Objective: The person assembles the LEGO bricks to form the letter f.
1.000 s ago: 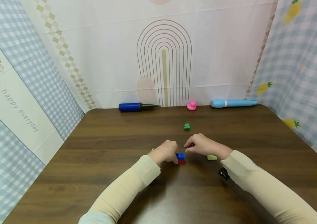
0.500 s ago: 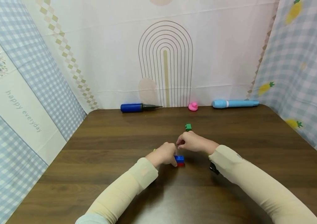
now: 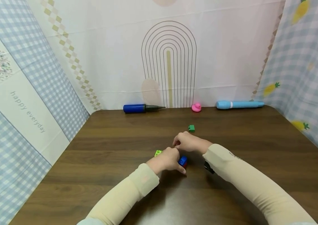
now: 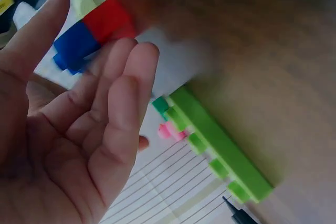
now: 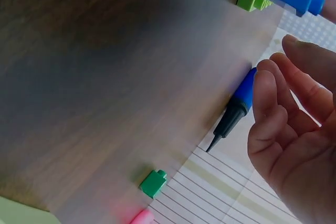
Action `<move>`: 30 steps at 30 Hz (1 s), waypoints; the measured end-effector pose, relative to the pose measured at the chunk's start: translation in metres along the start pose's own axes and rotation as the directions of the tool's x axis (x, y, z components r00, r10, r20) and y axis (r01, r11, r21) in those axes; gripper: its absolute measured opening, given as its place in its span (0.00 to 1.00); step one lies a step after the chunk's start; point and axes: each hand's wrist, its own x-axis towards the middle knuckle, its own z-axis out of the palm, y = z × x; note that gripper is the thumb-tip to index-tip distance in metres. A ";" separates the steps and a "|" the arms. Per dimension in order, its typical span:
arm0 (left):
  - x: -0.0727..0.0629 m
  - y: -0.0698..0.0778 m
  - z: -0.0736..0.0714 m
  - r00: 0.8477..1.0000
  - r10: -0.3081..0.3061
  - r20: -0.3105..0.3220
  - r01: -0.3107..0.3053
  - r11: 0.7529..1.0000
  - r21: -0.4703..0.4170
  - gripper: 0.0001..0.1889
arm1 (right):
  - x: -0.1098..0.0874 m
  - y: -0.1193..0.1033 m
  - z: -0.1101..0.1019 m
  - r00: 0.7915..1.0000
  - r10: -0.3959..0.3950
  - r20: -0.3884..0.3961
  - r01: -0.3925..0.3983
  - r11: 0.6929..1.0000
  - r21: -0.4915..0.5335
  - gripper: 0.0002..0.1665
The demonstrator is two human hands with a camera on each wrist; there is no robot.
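A blue brick (image 3: 183, 160) sits on a red brick (image 4: 109, 19), forming a small stack on the table. My left hand (image 3: 168, 158) is around the stack's left side, its thumb spread away from its fingers. In the left wrist view the fingertips lie close to the stack; whether they touch it, I cannot tell. Just beyond the left hand lies a long lime-green brick (image 4: 220, 145). My right hand (image 3: 188, 142) hovers behind the stack, fingers loosely bent, nothing between thumb and fingers in the right wrist view. Farther back is a small green brick (image 3: 191, 128).
Along the table's back edge lie a blue hand pump (image 3: 134, 108) with a black nozzle, a pink rubber duck (image 3: 196, 107) and a light-blue pen-shaped object (image 3: 240, 104). A pale green piece (image 5: 21, 213) shows at the right wrist view's corner. Patterned cloths hang behind and beside the table.
My right hand has moved left, nearer the left hand. The left thumb has come away from the brick stack, which has turned. More of the lime-green brick shows.
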 end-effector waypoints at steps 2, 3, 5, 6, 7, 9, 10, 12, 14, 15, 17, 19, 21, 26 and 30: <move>0.000 0.001 -0.002 1.000 0.011 -0.009 -0.012 1.000 -0.026 0.16 | -0.001 0.002 -0.001 1.000 -0.009 -0.010 0.009 1.000 -0.011 0.07; 0.000 0.001 -0.004 1.000 0.022 -0.013 -0.023 0.999 -0.037 0.15 | -0.001 0.003 -0.002 1.000 -0.008 -0.013 0.008 1.000 -0.016 0.07; 0.000 0.002 -0.005 0.999 0.049 -0.014 -0.050 0.998 -0.048 0.19 | -0.001 0.005 -0.002 1.000 -0.013 -0.020 0.012 1.000 -0.021 0.07; 0.001 0.002 -0.006 0.998 0.060 -0.013 -0.061 0.997 -0.051 0.22 | -0.001 0.006 -0.002 1.000 -0.010 -0.018 0.009 1.000 -0.018 0.07; 0.001 0.002 -0.006 0.998 0.067 -0.011 -0.067 0.996 -0.050 0.22 | -0.001 0.006 -0.002 1.000 -0.004 -0.015 0.004 1.000 -0.014 0.07; -0.001 0.001 -0.005 0.997 0.075 -0.019 -0.076 0.996 -0.035 0.21 | 0.000 0.007 0.000 1.000 0.000 -0.004 0.000 1.000 -0.008 0.07; -0.002 0.000 -0.005 0.997 0.074 -0.025 -0.074 0.997 -0.032 0.20 | 0.000 0.006 0.000 1.000 -0.002 0.002 0.002 1.000 -0.005 0.07; -0.005 -0.003 -0.004 0.997 0.061 -0.042 -0.062 0.998 -0.033 0.18 | 0.001 0.005 0.002 1.000 -0.001 0.017 0.001 1.000 -0.004 0.07; -0.010 -0.008 -0.004 0.998 0.038 -0.055 -0.040 0.998 -0.046 0.16 | 0.002 0.004 0.003 0.999 -0.003 0.035 0.003 1.000 -0.011 0.06; -0.012 -0.011 -0.004 0.998 0.024 -0.059 -0.027 0.998 -0.056 0.16 | 0.003 0.003 0.004 0.999 0.002 0.044 -0.001 1.000 -0.013 0.06; -0.018 -0.018 -0.004 0.997 -0.007 -0.071 0.002 0.998 -0.069 0.16 | 0.005 0.001 0.006 0.998 0.008 0.061 -0.006 1.000 -0.021 0.06; -0.022 -0.025 -0.005 0.996 -0.025 -0.088 0.019 0.997 -0.074 0.17 | 0.007 -0.002 0.009 0.997 0.020 0.075 -0.017 0.999 -0.036 0.07; -0.025 -0.030 -0.005 0.994 -0.034 -0.102 0.026 0.997 -0.077 0.19 | 0.009 -0.005 0.012 0.996 0.031 0.083 -0.027 0.998 -0.049 0.08; -0.031 -0.036 -0.005 0.993 -0.031 -0.113 0.018 0.993 -0.113 0.19 | 0.015 -0.014 0.019 0.996 0.030 0.088 -0.023 0.997 -0.078 0.13; -0.032 -0.035 -0.006 0.993 -0.033 -0.114 0.018 0.991 -0.134 0.18 | 0.019 -0.019 0.022 0.995 0.007 0.096 0.003 0.995 -0.100 0.14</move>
